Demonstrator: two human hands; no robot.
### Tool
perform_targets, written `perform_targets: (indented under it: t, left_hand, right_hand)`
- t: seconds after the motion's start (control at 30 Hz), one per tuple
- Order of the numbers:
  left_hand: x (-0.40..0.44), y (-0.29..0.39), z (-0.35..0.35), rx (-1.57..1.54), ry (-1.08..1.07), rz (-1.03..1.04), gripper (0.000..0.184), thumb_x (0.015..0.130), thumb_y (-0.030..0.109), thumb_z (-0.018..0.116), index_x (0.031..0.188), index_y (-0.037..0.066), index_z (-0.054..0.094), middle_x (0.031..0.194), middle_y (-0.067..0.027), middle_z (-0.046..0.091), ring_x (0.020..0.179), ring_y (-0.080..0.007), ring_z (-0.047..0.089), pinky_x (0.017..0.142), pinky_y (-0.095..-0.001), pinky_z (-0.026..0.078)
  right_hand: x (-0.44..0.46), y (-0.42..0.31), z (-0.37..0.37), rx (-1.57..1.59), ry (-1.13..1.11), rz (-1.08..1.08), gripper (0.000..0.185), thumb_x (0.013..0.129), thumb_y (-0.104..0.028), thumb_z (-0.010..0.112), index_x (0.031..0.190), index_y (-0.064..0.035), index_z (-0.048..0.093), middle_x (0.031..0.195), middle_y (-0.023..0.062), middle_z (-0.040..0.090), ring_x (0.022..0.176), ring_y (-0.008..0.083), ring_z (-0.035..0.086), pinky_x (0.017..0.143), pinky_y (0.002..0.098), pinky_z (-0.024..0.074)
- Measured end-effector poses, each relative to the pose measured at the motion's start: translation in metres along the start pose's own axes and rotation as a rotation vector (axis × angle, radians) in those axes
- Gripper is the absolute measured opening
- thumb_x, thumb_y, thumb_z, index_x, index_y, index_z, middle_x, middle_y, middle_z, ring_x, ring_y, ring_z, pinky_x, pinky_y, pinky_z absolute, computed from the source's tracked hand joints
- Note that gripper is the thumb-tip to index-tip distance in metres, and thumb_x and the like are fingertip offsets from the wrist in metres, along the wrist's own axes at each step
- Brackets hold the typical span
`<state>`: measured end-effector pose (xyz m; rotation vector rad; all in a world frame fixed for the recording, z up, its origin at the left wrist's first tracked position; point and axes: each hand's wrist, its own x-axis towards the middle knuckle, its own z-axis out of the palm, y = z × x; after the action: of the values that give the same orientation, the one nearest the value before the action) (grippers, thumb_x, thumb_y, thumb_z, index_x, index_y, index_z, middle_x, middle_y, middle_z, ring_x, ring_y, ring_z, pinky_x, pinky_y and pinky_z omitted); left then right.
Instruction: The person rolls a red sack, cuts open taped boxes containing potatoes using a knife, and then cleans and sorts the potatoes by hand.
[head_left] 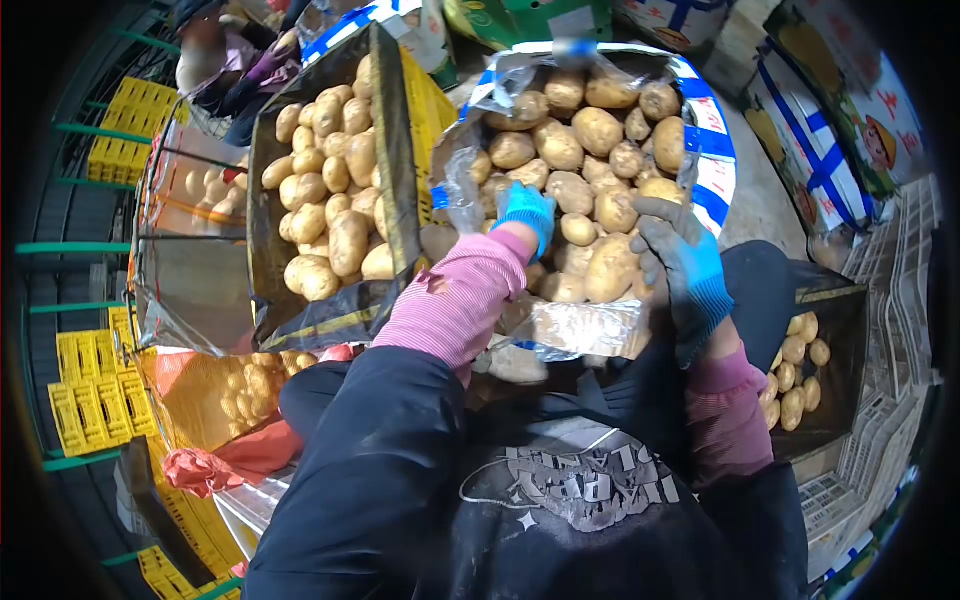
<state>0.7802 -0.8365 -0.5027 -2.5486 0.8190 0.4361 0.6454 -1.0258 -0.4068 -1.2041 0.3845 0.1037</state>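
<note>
In front of me stands a round-topped container (712, 150) with a white and blue rim and clear plastic lining, full of potatoes (597, 130). My left hand (527, 212), in a blue glove, reaches down onto the potatoes at the left side. Its fingers are mostly hidden behind the back of the hand. My right hand (685, 262), in a grey and blue glove, rests at the right side of the container. Its grey fingers are spread over the potatoes beside a large one (612, 268), and I see nothing gripped in them.
A dark-lined crate (400, 150) of potatoes stands close on the left. Beyond it are a mesh bag (160, 390), yellow crates (100, 385) and another person (235, 65). At right are a dark-lined crate (835, 370) with potatoes, white crates (905, 270) and printed cartons (810, 140).
</note>
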Motion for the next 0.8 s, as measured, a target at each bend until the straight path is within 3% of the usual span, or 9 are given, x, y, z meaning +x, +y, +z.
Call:
perform_targets:
  t: [0.13, 0.23, 0.27, 0.37, 0.43, 0.53, 0.63, 0.7, 0.8]
  left_hand:
    - [0.020, -0.019, 0.010, -0.085, -0.107, 0.114, 0.051, 0.077, 0.041, 0.069, 0.118, 0.010, 0.063, 0.111, -0.0212, 0.066, 0.104, -0.0320, 0.065, 0.095, -0.0471, 0.048]
    - [0.009, -0.021, 0.004, -0.620, -0.009, -0.206, 0.056, 0.079, 0.043, 0.067, 0.120, 0.006, 0.062, 0.107, -0.0226, 0.067, 0.103, -0.0307, 0.066, 0.094, -0.0460, 0.049]
    - [0.008, -0.032, 0.014, -0.825, 0.031, -0.175, 0.054, 0.085, 0.042, 0.061, 0.123, 0.003, 0.059, 0.112, -0.0206, 0.067, 0.103, -0.0319, 0.066, 0.088, -0.0446, 0.053]
    - [-0.073, -0.040, -0.008, -1.981, -0.029, -0.159, 0.051, 0.094, 0.039, 0.054, 0.132, 0.005, 0.052, 0.123, -0.0187, 0.063, 0.105, -0.0309, 0.065, 0.080, -0.0425, 0.058]
    - [-0.136, -0.021, -0.027, -2.777, -0.070, 0.081, 0.049, 0.100, 0.038, 0.047, 0.134, 0.002, 0.047, 0.121, -0.0176, 0.062, 0.108, -0.0290, 0.065, 0.069, -0.0366, 0.062]
    - [-0.192, -0.016, -0.028, -2.868, -0.065, 0.368, 0.061, 0.101, 0.042, 0.045, 0.146, 0.003, 0.029, 0.137, -0.0198, 0.050, 0.111, -0.0342, 0.062, 0.077, -0.0389, 0.063]
    - [-0.242, -0.001, -0.032, -2.583, 0.403, 0.188, 0.064, 0.098, 0.034, 0.055, 0.148, 0.008, 0.027, 0.143, -0.0165, 0.043, 0.124, -0.0310, 0.054, 0.089, -0.0401, 0.057]
    - [-0.264, 0.001, -0.034, -2.543, 0.486, 0.182, 0.066, 0.096, 0.031, 0.058, 0.149, 0.008, 0.026, 0.144, -0.0149, 0.041, 0.126, -0.0291, 0.051, 0.093, -0.0397, 0.053]
    - [-0.280, 0.000, -0.024, -2.428, 0.609, 0.159, 0.070, 0.095, 0.030, 0.061, 0.150, 0.008, 0.024, 0.144, -0.0132, 0.040, 0.125, -0.0265, 0.051, 0.094, -0.0386, 0.051]
  right_hand:
    - [-0.002, 0.002, -0.001, 0.073, 0.013, 0.019, 0.039, 0.088, -0.021, 0.065, 0.119, 0.0008, 0.057, 0.079, 0.0057, 0.060, 0.057, 0.0088, 0.051, 0.050, 0.0217, 0.0430]
    - [-0.002, 0.007, -0.004, 0.030, -0.014, 0.023, 0.037, 0.089, -0.022, 0.065, 0.118, 0.0001, 0.058, 0.078, 0.0057, 0.060, 0.058, 0.0089, 0.052, 0.051, 0.0219, 0.0431]
    - [-0.005, 0.006, -0.003, 0.053, -0.009, 0.029, 0.039, 0.086, -0.020, 0.067, 0.118, -0.0002, 0.057, 0.078, 0.0049, 0.061, 0.059, 0.0085, 0.052, 0.051, 0.0214, 0.0419]
    - [-0.016, 0.014, -0.001, 0.019, -0.038, 0.017, 0.042, 0.087, -0.015, 0.065, 0.124, 0.0007, 0.055, 0.081, 0.0032, 0.059, 0.060, 0.0084, 0.052, 0.054, 0.0226, 0.0452]
    - [-0.016, 0.032, 0.002, -0.348, -0.050, -0.192, 0.041, 0.083, -0.018, 0.069, 0.118, 0.0002, 0.059, 0.085, 0.0091, 0.065, 0.070, 0.0181, 0.061, 0.063, 0.0301, 0.0505]
    - [-0.029, 0.051, 0.028, -0.731, -0.013, -0.450, 0.041, 0.081, -0.022, 0.071, 0.115, -0.0019, 0.063, 0.094, 0.0155, 0.068, 0.084, 0.0289, 0.067, 0.075, 0.0371, 0.0534]
    - [-0.051, 0.060, 0.054, -1.054, 0.043, -0.658, 0.044, 0.078, -0.025, 0.072, 0.117, -0.0062, 0.064, 0.102, 0.0194, 0.067, 0.092, 0.0350, 0.066, 0.078, 0.0414, 0.0536]
    - [-0.064, 0.057, 0.071, -1.191, 0.046, -0.792, 0.044, 0.077, -0.026, 0.073, 0.116, -0.0071, 0.065, 0.101, 0.0186, 0.067, 0.090, 0.0345, 0.066, 0.077, 0.0426, 0.0537]
    - [-0.082, 0.045, 0.092, -1.299, -0.023, -0.742, 0.043, 0.078, -0.019, 0.067, 0.119, -0.0086, 0.058, 0.092, 0.0139, 0.064, 0.083, 0.0335, 0.065, 0.069, 0.0443, 0.0529]
